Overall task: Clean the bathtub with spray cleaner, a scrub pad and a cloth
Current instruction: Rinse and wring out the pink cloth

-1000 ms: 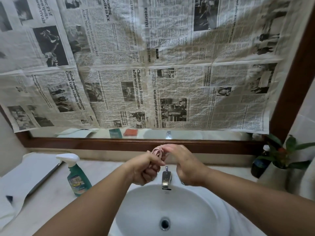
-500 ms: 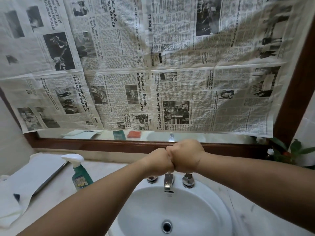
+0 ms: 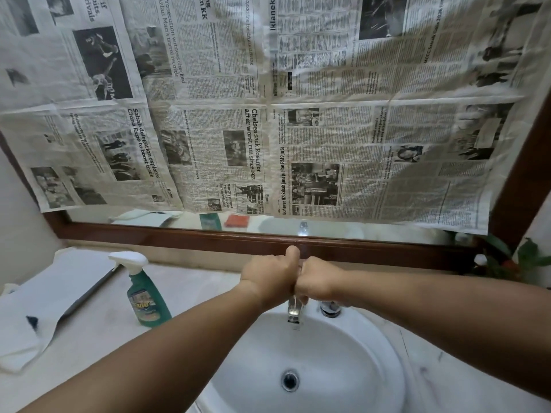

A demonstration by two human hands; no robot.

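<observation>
Both my hands are curled into fists and pressed knuckle to knuckle above the faucet [image 3: 295, 313] of the white sink [image 3: 351, 371]. My left hand [image 3: 269, 277] has its thumb pointing up. My right hand [image 3: 319, 282] sits just right of it. Only a pale sliver of the cloth [image 3: 300, 266] shows between the fists; the rest is hidden inside them. A thin trickle of water falls under the hands. The green spray cleaner bottle [image 3: 146, 296] with a white trigger stands upright on the counter, left of the sink. No scrub pad is in view on the counter.
A white towel [image 3: 44, 302] lies on the counter at the far left. A chrome tap handle [image 3: 329, 309] stands right of the faucet. A potted plant [image 3: 514, 260] sits at the right corner. Newspaper sheets [image 3: 268, 114] cover the wood-framed mirror [image 3: 179, 234].
The pinkish cloth, seen twisted between my fingers a second ago, is now closed inside my fists. My hands came together, and the view moved closer to the sink.
</observation>
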